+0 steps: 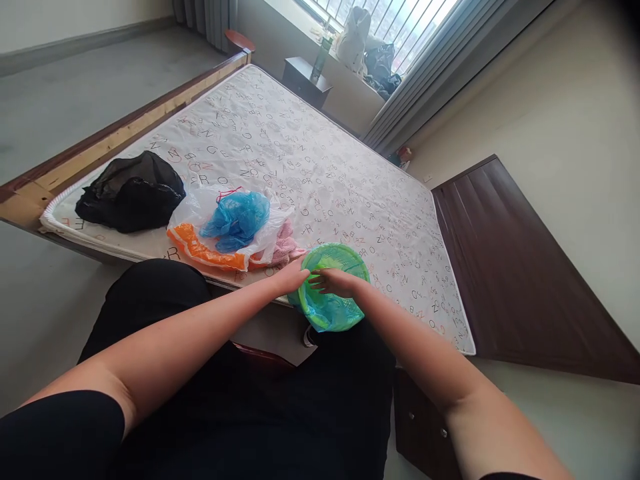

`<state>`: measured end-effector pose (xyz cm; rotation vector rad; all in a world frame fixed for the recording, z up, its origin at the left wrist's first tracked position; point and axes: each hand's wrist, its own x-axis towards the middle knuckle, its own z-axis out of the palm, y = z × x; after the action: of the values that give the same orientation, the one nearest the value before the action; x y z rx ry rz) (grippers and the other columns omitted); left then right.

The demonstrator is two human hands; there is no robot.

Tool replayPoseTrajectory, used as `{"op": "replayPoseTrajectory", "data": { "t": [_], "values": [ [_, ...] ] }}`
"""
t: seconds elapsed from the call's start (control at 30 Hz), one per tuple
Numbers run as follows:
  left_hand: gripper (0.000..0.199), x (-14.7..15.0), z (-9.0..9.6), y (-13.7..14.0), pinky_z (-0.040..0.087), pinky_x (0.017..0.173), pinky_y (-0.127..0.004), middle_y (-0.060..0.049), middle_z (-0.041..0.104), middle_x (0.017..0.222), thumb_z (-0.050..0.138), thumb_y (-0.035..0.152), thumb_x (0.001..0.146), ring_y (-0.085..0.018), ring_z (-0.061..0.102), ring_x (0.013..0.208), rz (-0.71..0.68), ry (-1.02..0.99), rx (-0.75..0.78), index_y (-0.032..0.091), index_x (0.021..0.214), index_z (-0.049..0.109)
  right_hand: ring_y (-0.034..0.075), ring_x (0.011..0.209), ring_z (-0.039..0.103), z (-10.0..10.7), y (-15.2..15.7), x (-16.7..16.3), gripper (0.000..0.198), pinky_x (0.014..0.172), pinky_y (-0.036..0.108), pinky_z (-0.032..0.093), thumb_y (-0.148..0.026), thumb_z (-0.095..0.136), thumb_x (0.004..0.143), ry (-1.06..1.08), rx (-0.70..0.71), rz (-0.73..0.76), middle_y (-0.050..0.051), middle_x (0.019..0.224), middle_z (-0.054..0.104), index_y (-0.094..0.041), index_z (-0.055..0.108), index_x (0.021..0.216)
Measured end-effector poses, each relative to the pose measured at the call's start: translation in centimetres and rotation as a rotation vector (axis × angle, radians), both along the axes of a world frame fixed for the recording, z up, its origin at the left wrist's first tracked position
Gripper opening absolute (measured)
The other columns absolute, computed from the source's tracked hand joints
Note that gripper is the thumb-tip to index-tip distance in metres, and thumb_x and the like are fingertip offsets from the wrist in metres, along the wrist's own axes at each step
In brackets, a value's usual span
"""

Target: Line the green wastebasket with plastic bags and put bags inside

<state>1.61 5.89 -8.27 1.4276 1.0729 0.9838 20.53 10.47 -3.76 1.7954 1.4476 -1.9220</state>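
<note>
A black short sleeve [60,430] ends above the elbow at lower left; another dark sleeve edge [510,476] shows at lower right. Plain black cloth [155,293] covers the legs; left hand [291,279] and right hand [334,282] are bare.

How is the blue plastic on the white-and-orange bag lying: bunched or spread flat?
Bunched: the blue plastic shows crumpled folds heaped on the white-and-orange bag, apart from the left hand.

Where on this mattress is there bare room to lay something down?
The widest bare stretch of mattress lies between the green basket, the brown headboard and the bedside cabinet. A second runs from the black bag back along the wooden bed rail. The near left edge is crowded: black bag, white bag topped with blue plastic, pink cloth beside the basket.
</note>
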Motion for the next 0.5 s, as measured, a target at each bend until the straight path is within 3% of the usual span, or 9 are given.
{"op": "replayPoseTrajectory", "data": {
  "t": [0.1,0.23,0.37,0.5],
  "values": [
    [0.075,0.0,-0.5,0.1,0.026,0.128,-0.052,-0.013,0.058,0.149,0.051,0.014,0.078,-0.032,0.048,0.142,0.016,-0.016,-0.021,0.015,0.153,0.046,0.026,0.130,0.062,-0.7,0.0,0.9,0.044,0.101,0.042,0.056,-0.044,0.047,0.104,-0.047,-0.100,-0.119,0.018,0.143,0.062,-0.019,0.057,0.139],
    [0.075,0.1,-1.0,0.3,0.024,0.129,-0.048,-0.012,0.057,0.151,0.054,0.015,0.077,-0.032,0.040,0.149,0.043,-0.033,-0.046,0.015,0.152,0.049,0.028,0.139,0.055,-1.1,0.4,2.5,0.048,0.103,0.042,0.054,-0.048,0.045,0.105,-0.312,0.071,-0.173,0.020,0.153,0.053,-0.017,0.053,0.141],
    [0.075,0.0,-1.0,0.2,0.023,0.129,-0.047,-0.011,0.056,0.152,0.053,0.014,0.077,-0.032,0.039,0.150,0.013,-0.015,-0.031,0.016,0.151,0.050,0.026,0.117,0.070,0.4,2.9,2.5,0.033,0.095,0.036,0.058,-0.040,0.054,0.102,-0.124,-0.030,0.072,0.014,0.129,0.071,-0.017,0.068,0.122],
    [0.077,0.0,-1.3,0.3,0.023,0.129,-0.049,-0.013,0.050,0.157,0.053,0.014,0.077,-0.033,0.039,0.151,0.002,-0.015,-0.028,0.012,0.153,0.046,0.026,0.114,0.070,1.8,5.4,1.1,0.024,0.096,0.035,0.056,-0.025,0.063,0.097,-0.321,0.169,0.292,0.013,0.119,0.075,-0.014,0.070,0.117]
  ]
}}
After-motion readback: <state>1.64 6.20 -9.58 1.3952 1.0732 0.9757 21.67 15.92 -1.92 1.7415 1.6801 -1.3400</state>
